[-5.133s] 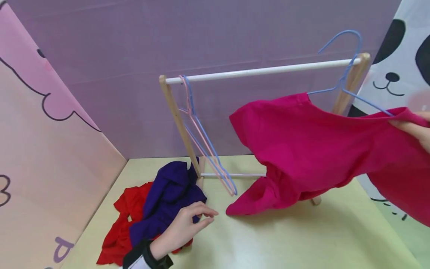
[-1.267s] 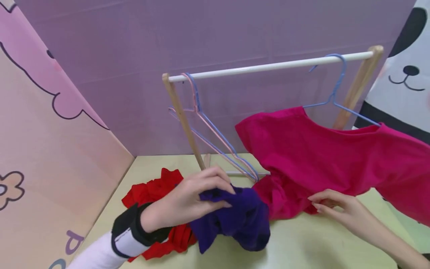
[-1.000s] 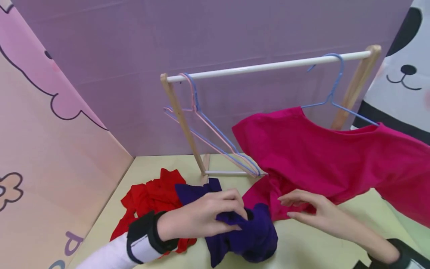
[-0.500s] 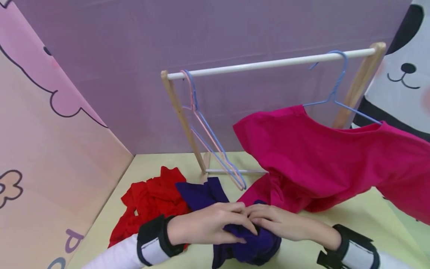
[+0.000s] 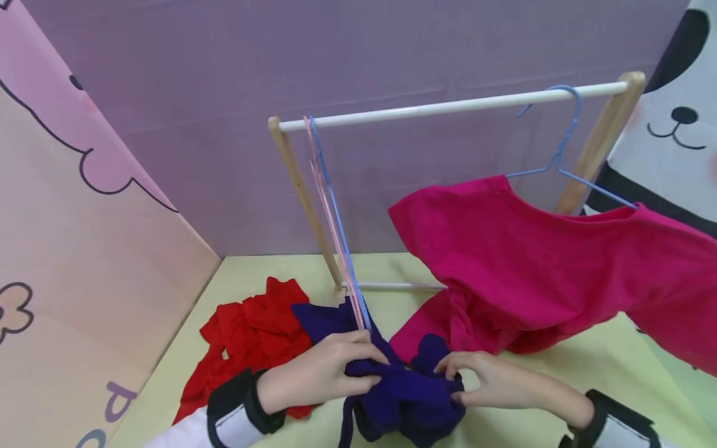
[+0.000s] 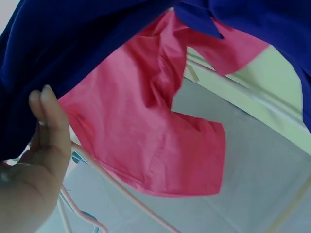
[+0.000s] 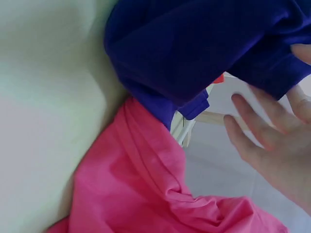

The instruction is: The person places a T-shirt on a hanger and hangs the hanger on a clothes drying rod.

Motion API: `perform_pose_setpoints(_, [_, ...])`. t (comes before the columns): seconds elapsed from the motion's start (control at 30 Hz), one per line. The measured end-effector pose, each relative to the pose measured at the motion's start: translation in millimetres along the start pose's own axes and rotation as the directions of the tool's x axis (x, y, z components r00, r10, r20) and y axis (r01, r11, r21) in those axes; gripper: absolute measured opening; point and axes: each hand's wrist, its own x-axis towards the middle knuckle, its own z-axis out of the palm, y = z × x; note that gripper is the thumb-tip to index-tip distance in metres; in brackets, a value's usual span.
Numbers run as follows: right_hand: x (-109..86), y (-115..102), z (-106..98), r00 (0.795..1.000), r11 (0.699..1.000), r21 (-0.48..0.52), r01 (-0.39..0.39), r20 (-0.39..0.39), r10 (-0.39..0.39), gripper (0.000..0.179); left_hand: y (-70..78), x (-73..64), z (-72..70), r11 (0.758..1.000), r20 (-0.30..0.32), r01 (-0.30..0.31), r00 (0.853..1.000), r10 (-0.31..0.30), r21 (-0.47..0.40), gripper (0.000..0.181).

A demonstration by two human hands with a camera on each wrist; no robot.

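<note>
A crumpled dark blue garment is bunched over the front middle of the table. My left hand pinches its left part between thumb and fingers, as the left wrist view also shows at the cloth's edge. On the other side my right hand pinches a fold; in the right wrist view the thumb and a finger meet at the dark blue cloth. Behind hangs a pink short-sleeved T-shirt on a blue wire hanger, hooked over the rack's rail.
The rack has a white rail between wooden posts. Pink and blue hangers hang bare at its left end, their lower ends close above my left hand. A red garment lies crumpled on the pale yellow table at the left.
The pink T-shirt's hanger now hangs on the rail. My left hand has drawn the dark blue garment off the red one to the right; my right hand has come in and pinches it.
</note>
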Motion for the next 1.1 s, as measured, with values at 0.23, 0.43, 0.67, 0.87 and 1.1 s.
perform_pose_setpoints(0.23, [-13.6, 4, 1, 0.983, 0.987, 0.080, 0.142, -0.128, -0.132, 0.031, -5.6, -17.0, 4.5, 0.984, 0.052, 0.169, 0.984, -0.172, 0.052, 0.015])
perform_pose_setpoints(0.43, [-19.6, -8, -9, 0.951, 0.979, 0.100, 0.179, -0.273, -0.146, 0.026, -17.6, -31.2, 7.4, 0.950, 0.078, 0.309, 0.947, -0.313, 0.049, 0.011])
perform_pose_setpoints(0.67, [-22.5, -22, -19, 0.926, 0.998, 0.068, 0.011, -0.377, 0.015, 0.025, -31.4, -44.7, 12.6, 0.937, -0.243, 0.343, 0.905, -0.350, -0.069, 0.020])
perform_pose_setpoints(0.87, [-15.9, -17, -23, 0.934, 0.999, 0.030, -0.025, -0.356, 0.034, 0.028, -29.4, -45.9, 12.9, 0.938, -0.355, 0.306, 0.868, -0.346, -0.165, 0.022])
perform_pose_setpoints(1.1, [-0.5, -14, -37, 0.932, 1.000, 0.000, -0.019, -0.361, 0.018, 0.016, -26.7, -45.4, 13.0, 0.935, -0.331, 0.316, 0.875, -0.353, -0.160, 0.018])
